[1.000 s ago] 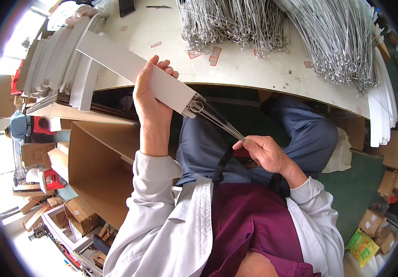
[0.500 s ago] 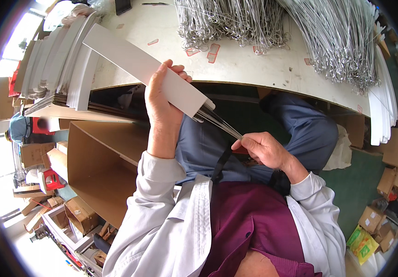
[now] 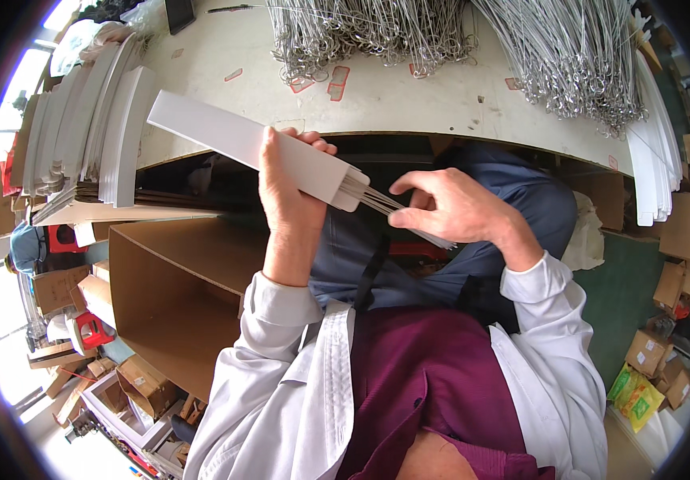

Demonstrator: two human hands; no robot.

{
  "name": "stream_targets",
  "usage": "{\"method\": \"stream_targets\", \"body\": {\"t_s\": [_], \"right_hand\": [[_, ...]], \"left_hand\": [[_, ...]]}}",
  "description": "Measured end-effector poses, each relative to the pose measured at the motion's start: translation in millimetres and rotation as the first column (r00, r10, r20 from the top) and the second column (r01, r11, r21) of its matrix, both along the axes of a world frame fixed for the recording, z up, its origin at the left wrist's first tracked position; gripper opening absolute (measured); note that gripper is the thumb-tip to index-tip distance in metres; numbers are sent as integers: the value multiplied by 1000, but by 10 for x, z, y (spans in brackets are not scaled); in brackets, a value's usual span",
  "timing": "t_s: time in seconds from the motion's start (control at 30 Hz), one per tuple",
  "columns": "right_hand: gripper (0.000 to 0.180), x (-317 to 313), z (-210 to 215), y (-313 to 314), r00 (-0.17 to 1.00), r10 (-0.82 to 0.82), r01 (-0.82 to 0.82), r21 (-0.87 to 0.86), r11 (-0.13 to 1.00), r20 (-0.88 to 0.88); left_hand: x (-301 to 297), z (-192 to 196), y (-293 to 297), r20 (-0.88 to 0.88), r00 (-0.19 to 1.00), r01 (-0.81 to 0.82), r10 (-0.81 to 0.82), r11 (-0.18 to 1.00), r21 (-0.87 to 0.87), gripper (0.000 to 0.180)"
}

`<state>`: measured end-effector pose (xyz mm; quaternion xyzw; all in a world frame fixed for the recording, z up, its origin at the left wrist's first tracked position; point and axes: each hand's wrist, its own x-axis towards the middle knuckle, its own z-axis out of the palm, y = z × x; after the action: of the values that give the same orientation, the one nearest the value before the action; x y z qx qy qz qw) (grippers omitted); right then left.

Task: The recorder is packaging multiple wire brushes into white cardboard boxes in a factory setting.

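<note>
White, long, flat cardboard sleeve (image 3: 257, 144) sits slanted in front of you, its upper end reaching out over the pale bench (image 3: 409, 100) and its lower open end pointing toward your lap. Your left hand (image 3: 285, 188) is wrapped around the sleeve near that lower end, fingers curled over its top face and thumb behind, gripping it firmly. A thin bundle of silvery metal wires (image 3: 397, 210) sticks out of the open end and runs down to the right. Your right hand (image 3: 449, 210) sits just beside the sleeve's mouth, closed in a pinch on those wires, index finger raised above them. On the bench beyond, heaps of looped grey wire pieces (image 3: 585, 56) lie spread out, and a stack of white flat sleeves (image 3: 81, 136) leans at the left, near the sleeve's upper end.
</note>
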<state>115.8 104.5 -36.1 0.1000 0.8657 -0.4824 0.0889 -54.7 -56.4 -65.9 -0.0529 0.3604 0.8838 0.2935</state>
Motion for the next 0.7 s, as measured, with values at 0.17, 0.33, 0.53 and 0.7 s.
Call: {"method": "stream_targets", "body": {"t_s": [0.17,0.33,0.53,0.7], "right_hand": [[39,251,-75,-15,953,-113,242,-484,841,280],[41,218,-358,-347,923,-384,333,-493,804,-3],[55,-106,-363,-425,779,-589,488,-381,785,-216],[48,-88,-480,-346,769,-593,481,-395,783,-238]], "left_hand": [[-26,16,-16,30,995,-94,94,996,2,36],[124,-62,119,13,999,-34,34,999,-32,40],[489,-137,215,-17,998,66,-68,996,-59,45],[616,-169,67,-48,968,236,-246,959,-159,47]]}}
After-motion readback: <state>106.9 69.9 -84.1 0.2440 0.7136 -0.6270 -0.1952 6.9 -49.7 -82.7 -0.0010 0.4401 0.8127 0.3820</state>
